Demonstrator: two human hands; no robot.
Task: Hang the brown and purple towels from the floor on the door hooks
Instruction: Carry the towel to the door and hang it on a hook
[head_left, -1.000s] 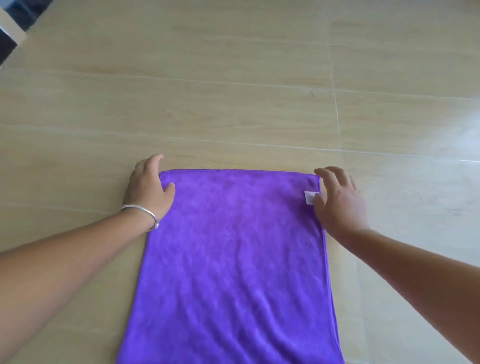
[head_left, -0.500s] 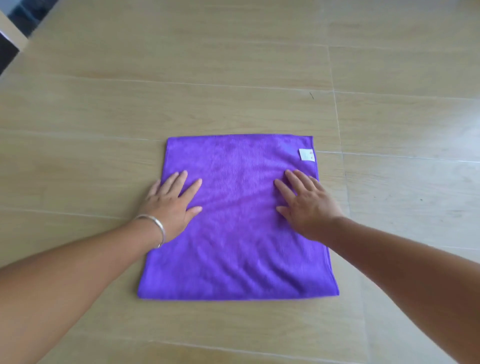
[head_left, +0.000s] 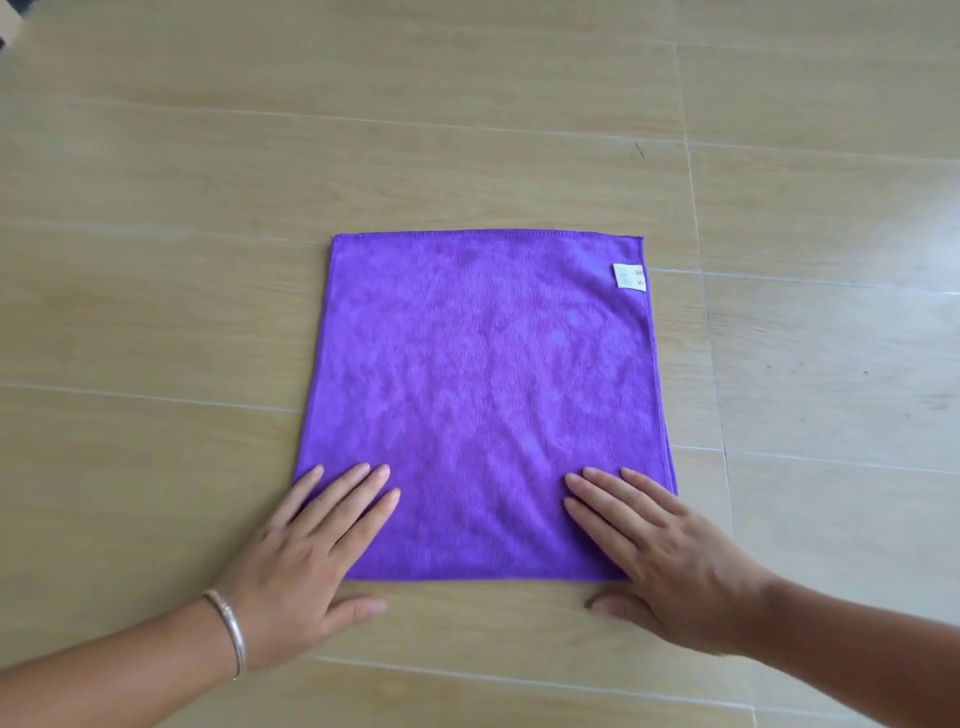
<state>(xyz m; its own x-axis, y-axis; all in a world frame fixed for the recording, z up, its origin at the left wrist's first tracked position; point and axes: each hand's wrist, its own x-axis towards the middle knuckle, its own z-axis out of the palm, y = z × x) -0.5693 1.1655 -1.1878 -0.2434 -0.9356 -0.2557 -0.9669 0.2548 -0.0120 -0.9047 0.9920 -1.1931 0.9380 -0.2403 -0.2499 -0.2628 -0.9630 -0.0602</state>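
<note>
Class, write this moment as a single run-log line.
purple towel: flat on floor | left hand: flat on near-left corner | right hand: flat on near-right corner | hanging: not yet done

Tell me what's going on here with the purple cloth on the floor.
A person is kneeling or leaning over a purple towel spread flat on the tiled floor. The left hand and right hand both lie flat on its near corners, fingers straight, thumbs off the edge on the floor. A white tag shows at the far right corner. No brown towel, door or hooks are in view, so nothing is hung yet.
</note>
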